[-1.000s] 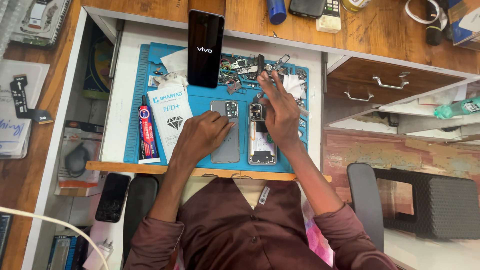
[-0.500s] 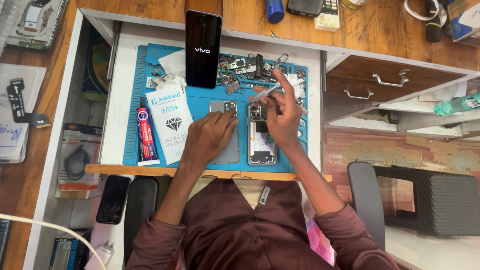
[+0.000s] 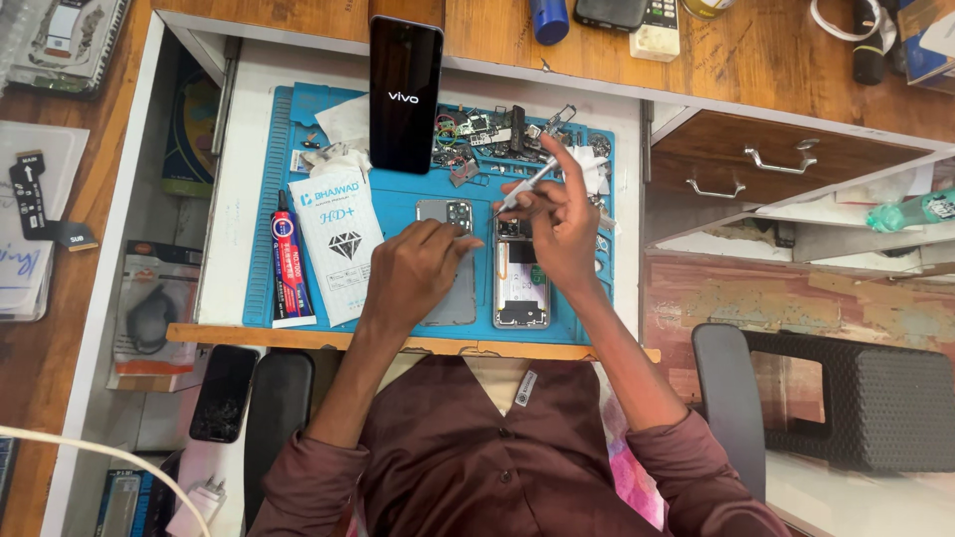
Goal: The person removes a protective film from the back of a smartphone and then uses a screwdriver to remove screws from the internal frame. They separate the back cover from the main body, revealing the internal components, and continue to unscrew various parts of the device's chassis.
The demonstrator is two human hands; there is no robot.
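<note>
Right hand pinches tweezers over opened phone; left hand flat, holding nothing, steadies grey back cover. Mid-disassembly; next needs fine tip placement.

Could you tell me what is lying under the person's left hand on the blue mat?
The left hand rests on a grey phone back cover, whose camera end shows above the fingers. The cover lies on the blue mat. Its middle part is hidden by the hand.

Wooden desk, black chair
</note>
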